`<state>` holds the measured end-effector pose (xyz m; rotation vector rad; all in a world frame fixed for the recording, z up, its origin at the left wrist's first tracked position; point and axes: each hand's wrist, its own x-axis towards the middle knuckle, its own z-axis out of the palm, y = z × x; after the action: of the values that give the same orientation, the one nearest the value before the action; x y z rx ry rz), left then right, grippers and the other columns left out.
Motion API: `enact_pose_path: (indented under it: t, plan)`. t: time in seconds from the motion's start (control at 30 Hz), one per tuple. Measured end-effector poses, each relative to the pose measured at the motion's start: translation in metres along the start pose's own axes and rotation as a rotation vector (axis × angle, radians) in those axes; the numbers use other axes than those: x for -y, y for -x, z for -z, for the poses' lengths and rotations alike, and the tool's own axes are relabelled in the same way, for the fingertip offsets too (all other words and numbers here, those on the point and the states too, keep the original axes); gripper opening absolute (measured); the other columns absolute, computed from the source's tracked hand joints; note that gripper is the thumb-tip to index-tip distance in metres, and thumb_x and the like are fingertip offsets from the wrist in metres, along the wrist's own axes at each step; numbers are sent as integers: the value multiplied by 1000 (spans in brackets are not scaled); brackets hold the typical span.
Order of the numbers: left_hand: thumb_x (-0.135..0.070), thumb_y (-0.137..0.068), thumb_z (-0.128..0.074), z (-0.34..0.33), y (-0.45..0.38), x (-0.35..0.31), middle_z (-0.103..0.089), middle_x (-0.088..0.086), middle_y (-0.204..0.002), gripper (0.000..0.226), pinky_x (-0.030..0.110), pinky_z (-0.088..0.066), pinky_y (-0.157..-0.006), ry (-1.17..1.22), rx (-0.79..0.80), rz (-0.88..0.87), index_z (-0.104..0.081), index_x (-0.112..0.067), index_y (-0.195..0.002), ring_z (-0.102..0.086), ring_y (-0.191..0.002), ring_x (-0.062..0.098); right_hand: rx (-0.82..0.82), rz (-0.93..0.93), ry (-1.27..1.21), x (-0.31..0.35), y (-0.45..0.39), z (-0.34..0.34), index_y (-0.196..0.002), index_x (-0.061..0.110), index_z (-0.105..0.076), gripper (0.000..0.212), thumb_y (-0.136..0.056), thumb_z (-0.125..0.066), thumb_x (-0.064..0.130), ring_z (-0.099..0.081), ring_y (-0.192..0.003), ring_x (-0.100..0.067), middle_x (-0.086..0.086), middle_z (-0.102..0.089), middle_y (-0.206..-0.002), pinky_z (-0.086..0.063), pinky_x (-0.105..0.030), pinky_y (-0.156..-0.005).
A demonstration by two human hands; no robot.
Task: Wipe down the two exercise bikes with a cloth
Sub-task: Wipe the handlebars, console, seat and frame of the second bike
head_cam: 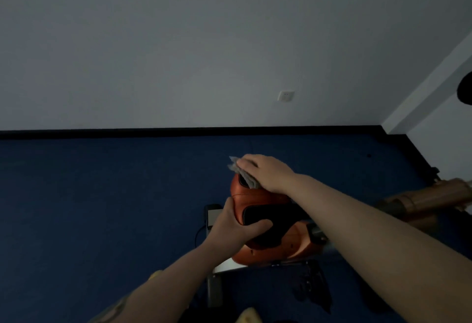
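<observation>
Our left hand [236, 228] grips the orange bike [258, 200] housing on the floor, fingers wrapped over its dark panel, while our right hand [265, 172] presses the cloth [242, 172] flat on the far top. Wiping is under way; next, we sweep the cloth across the remaining housing.

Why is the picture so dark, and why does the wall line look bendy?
Head view: the room is dimly lit, so the orange bike and grey cloth under the right hand look dull; the left hand is slightly soft; the wide-angle lens curves the black baseboard and stretches the arms at the edges.
</observation>
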<state>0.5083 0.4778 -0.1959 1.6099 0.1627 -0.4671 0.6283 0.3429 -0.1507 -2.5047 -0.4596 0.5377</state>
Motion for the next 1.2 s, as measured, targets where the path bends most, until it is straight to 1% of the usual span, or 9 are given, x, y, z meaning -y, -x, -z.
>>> enact_pose_path:
  t: [0.17,0.27,0.33,0.5,0.77,0.9,1.03,1.1,1.2]
  plan:
    - [-51,-50,-87,0,0,1,-66,-2,-113,81,38,-56,-91,1,-6,-9,-47,-30,-117,-66,-103,11,-3,266,201,-6,12,-11,-130,36,-54,51,-94,-31,64,-35,-133,-16,13,-48,-139,-35,-41,-99]
    - [-49,-52,-88,0,1,-1,-68,-3,-110,81,30,-58,-84,31,15,-19,-46,-31,-119,-68,-97,7,-7,-18,-91,-14,1,2,-125,37,-56,41,-99,-32,57,-52,-122,-17,8,-58,-129,-42,-40,-97]
    - [-47,-52,-89,-1,2,0,-68,-3,-110,82,26,-58,-80,45,18,-23,-46,-30,-120,-69,-96,5,-45,-71,-3,-9,3,-3,-124,36,-55,48,-98,-24,61,-55,-115,-19,6,-59,-125,-45,-40,-89]
    - [-47,-51,-90,0,0,3,-69,-2,-109,80,32,-58,-85,48,3,-9,-49,-28,-118,-69,-97,10,-3,220,232,-3,13,-7,-137,36,-48,49,-98,-28,59,-38,-128,-17,10,-43,-142,-39,-43,-97]
    - [-41,-60,-89,-2,6,-1,-68,-4,-108,70,28,-58,-80,24,-15,-19,-49,-30,-117,-69,-92,5,-154,-54,138,-38,45,-6,-138,41,-40,56,-95,-13,66,-54,-116,-14,10,-52,-135,-44,-35,-81]
    - [-36,-68,-88,-2,6,0,-67,-5,-107,61,24,-57,-76,3,-20,-29,-49,-32,-114,-68,-90,1,-319,-409,228,-87,88,9,-101,29,-66,68,-94,-9,66,-60,-82,-17,2,-69,-100,-48,-36,-74]
    - [-41,-61,-90,-3,6,0,-67,-4,-106,67,31,-59,-81,31,-28,-30,-50,-32,-113,-69,-89,3,-401,-710,280,-73,78,4,-94,21,-67,58,-100,-17,49,-58,-85,-26,-6,-66,-92,-43,-39,-80]
    - [-49,-50,-88,-5,7,-1,-67,-2,-107,77,37,-59,-84,43,-41,-27,-49,-31,-115,-70,-92,9,-483,-560,438,-40,61,-16,-96,20,-65,58,-99,-13,43,-61,-90,-28,-7,-68,-95,-40,-41,-82]
    - [-46,-48,-88,-5,6,-2,-67,1,-108,81,36,-59,-83,48,-40,-14,-48,-28,-116,-70,-93,12,-510,-235,277,7,41,-38,-115,23,-58,61,-96,-6,51,-57,-108,-25,-2,-63,-115,-40,-43,-93]
